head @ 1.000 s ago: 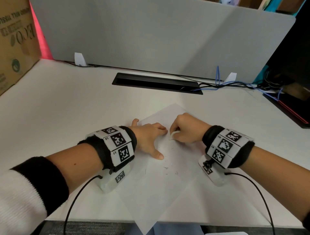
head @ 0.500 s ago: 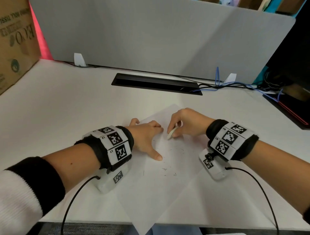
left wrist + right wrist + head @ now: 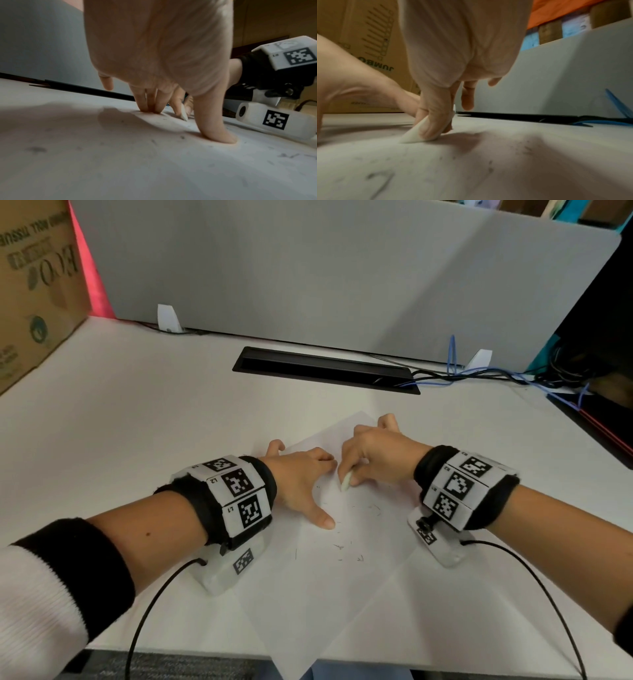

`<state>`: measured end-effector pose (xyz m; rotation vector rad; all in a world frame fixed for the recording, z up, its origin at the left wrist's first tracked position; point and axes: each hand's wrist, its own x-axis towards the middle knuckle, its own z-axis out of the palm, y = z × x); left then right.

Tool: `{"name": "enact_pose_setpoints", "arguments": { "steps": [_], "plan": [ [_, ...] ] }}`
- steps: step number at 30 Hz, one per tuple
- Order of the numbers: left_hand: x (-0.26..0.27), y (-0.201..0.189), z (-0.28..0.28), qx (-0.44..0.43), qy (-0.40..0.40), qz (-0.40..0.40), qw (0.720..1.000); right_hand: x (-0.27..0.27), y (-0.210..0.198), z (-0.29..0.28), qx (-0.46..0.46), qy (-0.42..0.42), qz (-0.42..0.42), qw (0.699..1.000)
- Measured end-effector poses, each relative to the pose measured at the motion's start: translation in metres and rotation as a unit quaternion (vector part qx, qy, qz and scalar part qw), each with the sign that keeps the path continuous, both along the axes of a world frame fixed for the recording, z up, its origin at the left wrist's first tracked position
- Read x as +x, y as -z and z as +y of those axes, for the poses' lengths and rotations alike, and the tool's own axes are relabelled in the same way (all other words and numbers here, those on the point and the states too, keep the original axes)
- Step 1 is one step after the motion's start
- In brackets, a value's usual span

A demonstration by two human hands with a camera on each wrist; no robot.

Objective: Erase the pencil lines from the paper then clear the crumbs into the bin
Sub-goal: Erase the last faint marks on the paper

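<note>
A white sheet of paper (image 3: 325, 604) lies cornerwise on the white desk, one corner hanging over the near edge. My left hand (image 3: 301, 484) presses it flat with straight fingers and spread thumb (image 3: 217, 132). My right hand (image 3: 373, 457) pinches a white eraser (image 3: 345, 483) between thumb and fingers, its tip on the paper (image 3: 488, 175) just right of the left fingertips; the eraser (image 3: 418, 135) shows clearly in the right wrist view and also as a thin white eraser (image 3: 183, 115) behind the left thumb. Dark eraser crumbs (image 3: 342, 546) are scattered below the hands. No bin is in view.
A black cable slot (image 3: 325, 369) runs across the desk behind the paper, with blue and black cables (image 3: 479, 374) at its right. A grey partition (image 3: 342, 275) stands at the back, a cardboard box (image 3: 37, 285) at far left, dark equipment (image 3: 596, 405) at right.
My right hand with the eraser has slid away from me and back toward the left fingertips in rubbing strokes. More crumbs lie on the paper. The left hand has stayed put.
</note>
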<state>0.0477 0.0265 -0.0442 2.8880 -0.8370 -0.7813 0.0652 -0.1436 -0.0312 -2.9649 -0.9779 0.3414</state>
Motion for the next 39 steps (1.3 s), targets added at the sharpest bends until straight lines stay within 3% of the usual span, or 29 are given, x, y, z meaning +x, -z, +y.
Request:
{"name": "enact_pose_setpoints", "arguments": {
  "steps": [5,9,17,20,23,28,33,39],
  "plan": [
    [0.000,-0.001,0.000,0.004,-0.002,0.002,1.000,-0.008,-0.004,-0.020,-0.073,-0.040,0.023,0.996],
    [0.000,-0.001,0.000,-0.005,-0.003,0.005,1.000,0.000,-0.006,-0.007,-0.016,-0.027,-0.010,0.999],
    [0.000,-0.002,0.001,0.004,0.001,0.008,1.000,-0.007,-0.002,-0.022,-0.059,-0.036,0.024,0.997],
    [0.000,-0.001,0.001,-0.002,0.001,0.008,1.000,0.000,-0.006,-0.007,-0.029,-0.037,-0.011,0.999],
    [0.000,-0.001,0.001,-0.005,-0.001,0.008,1.000,0.001,-0.002,0.002,-0.068,-0.064,-0.050,0.994],
    [0.000,-0.001,0.001,0.000,-0.002,0.010,1.000,-0.008,-0.006,-0.020,-0.093,-0.070,-0.022,0.993],
    [-0.001,-0.001,0.001,-0.002,-0.003,0.008,1.000,0.003,-0.006,-0.001,-0.071,-0.058,-0.072,0.993],
    [0.000,-0.001,0.002,-0.003,0.003,0.009,1.000,-0.005,-0.004,-0.016,-0.067,-0.049,-0.003,0.997]
  ]
}}
